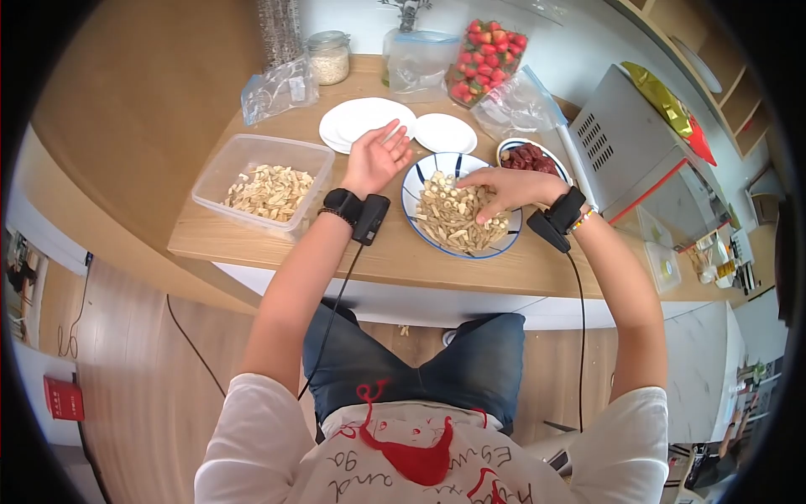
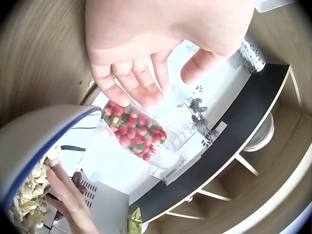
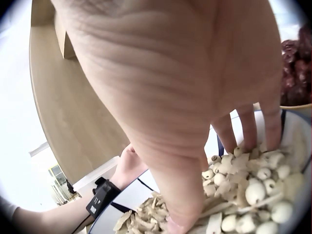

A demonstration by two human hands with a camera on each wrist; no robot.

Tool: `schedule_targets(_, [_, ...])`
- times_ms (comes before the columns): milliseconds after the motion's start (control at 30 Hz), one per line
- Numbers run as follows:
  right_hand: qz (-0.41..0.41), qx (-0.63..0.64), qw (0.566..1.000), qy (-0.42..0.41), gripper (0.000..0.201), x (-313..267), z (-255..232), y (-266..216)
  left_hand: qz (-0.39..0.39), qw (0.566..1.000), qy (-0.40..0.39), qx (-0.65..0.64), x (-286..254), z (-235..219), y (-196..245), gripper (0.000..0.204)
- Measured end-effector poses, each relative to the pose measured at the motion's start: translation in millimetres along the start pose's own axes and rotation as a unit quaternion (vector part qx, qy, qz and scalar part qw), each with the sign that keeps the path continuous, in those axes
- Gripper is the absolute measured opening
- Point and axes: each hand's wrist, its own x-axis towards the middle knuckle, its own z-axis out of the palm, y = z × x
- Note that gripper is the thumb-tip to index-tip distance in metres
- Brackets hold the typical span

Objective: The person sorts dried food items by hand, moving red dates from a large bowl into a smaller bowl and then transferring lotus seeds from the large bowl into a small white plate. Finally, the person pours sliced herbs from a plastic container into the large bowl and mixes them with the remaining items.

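Observation:
A white bowl with blue lines (image 1: 410,186) holds pale dried slices (image 1: 453,225) and round cream seeds (image 3: 255,192). My right hand (image 1: 512,186) reaches into it from the right, and in the right wrist view its fingertips (image 3: 273,139) touch the seeds while the thumb rests on the slices, fingers spread. Left of the bowl, my left hand (image 1: 379,160) is held palm up with nothing in it, fingers loosely bent, above the table by the white plates (image 1: 369,113). In the left wrist view this hand (image 2: 161,44) is beside the bowl's rim (image 2: 73,119).
A clear plastic box (image 1: 312,210) of pale slices stands at the left. Behind are a small plate (image 1: 446,134), a jar (image 1: 328,60), plastic bags (image 1: 281,91) and strawberries (image 1: 489,63). Dark red dates (image 1: 529,158) fill a bowl at the right, near a grey appliance (image 1: 600,139).

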Motion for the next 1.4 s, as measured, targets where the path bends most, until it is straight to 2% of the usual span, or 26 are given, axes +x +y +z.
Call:
schedule_targets(67, [-0.026, -0.037, 0.999, 0.023, 0.067, -4.9, 8.6, -7.1, 0.003, 1.0, 0.002, -0.004, -0.8, -0.6, 0.4, 0.038])
schedule_targets(100, [-0.016, -0.04, 0.999, 0.032, 0.056, -8.6, 10.2, -17.9, 0.005, 1.0, -0.001, -0.006, -1.0, -1.2, 0.6, 0.039])
schedule_targets(200, [-0.015, -0.056, 0.996, 0.069, 0.041, -4.3, 21.9, -17.8, 0.0, 1.0, -0.004, 0.002, -0.7, 1.4, 0.7, 0.04])
schedule_targets(233, [-0.072, -0.05, 0.988, 0.126, 0.027, -2.1, 26.5, -10.0, -0.003, 1.0, -0.002, 0.002, -1.2, 2.4, 0.3, 0.04])
schedule_targets(267, [-0.067, -0.033, 0.988, 0.136, 0.025, -3.1, 23.7, -12.0, -0.003, 1.0, -0.002, 0.002, -0.7, 4.2, -0.2, 0.04])
schedule_targets(333, [-0.063, 0.004, 0.986, 0.154, 0.021, -1.6, 19.5, -16.4, 0.0, 1.0, 0.003, 0.004, -2.0, 4.6, 0.8, 0.04])
schedule_targets(367, [-0.069, 0.064, 0.976, 0.196, 0.02, -4.5, 13.0, -17.2, 0.001, 1.0, 0.003, 0.004, -2.1, 4.2, 1.1, 0.04])
schedule_targets(400, [-0.005, 0.14, 0.976, 0.168, 0.021, -7.1, 6.3, -21.7, 0.002, 1.0, 0.003, 0.004, -2.0, 3.9, 1.0, 0.04])
schedule_targets(567, [-0.014, 0.239, 0.953, 0.185, 0.024, -6.6, -6.2, -19.6, 0.006, 1.0, 0.011, 0.011, -1.3, 5.1, -1.2, 0.041])
schedule_targets(667, [0.019, 0.324, 0.933, 0.154, 0.028, -9.4, -10.0, -26.6, 0.006, 1.0, 0.012, 0.008, -2.4, 5.9, -0.5, 0.04])
schedule_targets(767, [0.001, 0.527, 0.841, 0.125, 0.033, -4.5, -6.9, -19.1, 0.006, 1.0, 0.01, 0.007, -2.3, 4.4, 0.1, 0.04])
schedule_targets(867, [0.042, 0.643, 0.752, 0.134, 0.03, 0.8, -4.4, -21.2, 0.007, 1.0, 0.013, 0.007, -2.2, 5.4, 0.1, 0.04])
schedule_targets(967, [0.028, 0.718, 0.685, 0.12, 0.031, 0.4, -4.5, -18.3, 0.006, 1.0, 0.012, 0.002, -3.0, 5.1, 0.0, 0.039])
schedule_targets(1067, [0.013, 0.736, 0.672, 0.087, 0.03, -2.2, -6.8, -13.9, 0.004, 1.0, 0.007, -0.004, -3.1, 3.6, 1.5, 0.038])
schedule_targets(1167, [0.029, 0.745, 0.657, 0.112, 0.029, -0.8, -2.4, -14.9, 0.009, 1.0, 0.008, 0.001, -4.5, 3.8, 0.9, 0.039])
schedule_targets(1267, [0.014, 0.782, 0.614, 0.111, 0.027, 3.7, 3.9, -7.4, 0.01, 1.0, 0.011, 0.015, -4.8, 3.8, 0.5, 0.039])
schedule_targets(1400, [0.029, 0.801, 0.583, 0.129, 0.024, 10.6, 10.8, 0.3, 0.011, 1.0, 0.009, 0.027, -5.3, 4.5, 0.3, 0.039])
